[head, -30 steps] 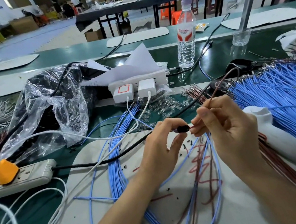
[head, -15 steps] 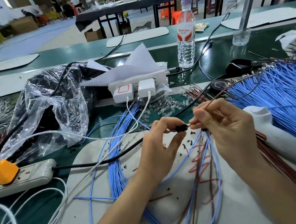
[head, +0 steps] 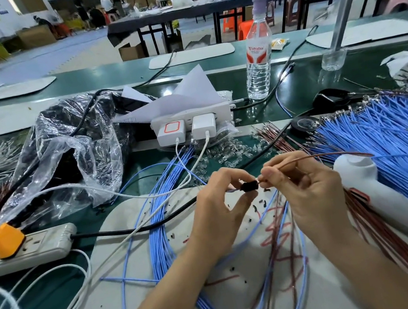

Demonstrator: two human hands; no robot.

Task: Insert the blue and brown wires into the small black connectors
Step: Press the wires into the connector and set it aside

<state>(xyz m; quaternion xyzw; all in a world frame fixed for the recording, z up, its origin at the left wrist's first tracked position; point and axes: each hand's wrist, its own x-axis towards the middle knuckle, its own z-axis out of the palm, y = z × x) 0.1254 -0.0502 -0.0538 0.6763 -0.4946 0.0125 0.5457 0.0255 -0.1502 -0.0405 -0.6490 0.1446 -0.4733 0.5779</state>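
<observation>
My left hand (head: 222, 210) pinches a small black connector (head: 249, 186) between thumb and fingertips above the white mat (head: 142, 276). My right hand (head: 307, 191) pinches a brown wire (head: 312, 156) near its end, and the wire's tip meets the connector's right side. The wire trails off right toward the big fan of blue wires (head: 389, 151). Finished blue and brown wires (head: 286, 242) hang below both hands across the mat. Tiny black connectors (head: 258, 203) lie scattered on the mat under my hands.
A white handheld tool (head: 380, 193) lies right of my right hand. A power strip with an orange plug (head: 5, 240) sits at the left, a white charger block (head: 190, 125) and water bottle (head: 258, 60) behind. Crumpled plastic bag (head: 69, 154) at back left. Loose brown wires (head: 398, 243) lie at right.
The brown wire has swung from arching upward to lying nearly level toward the right. My hands stay together at the connector, shifted slightly upward.
</observation>
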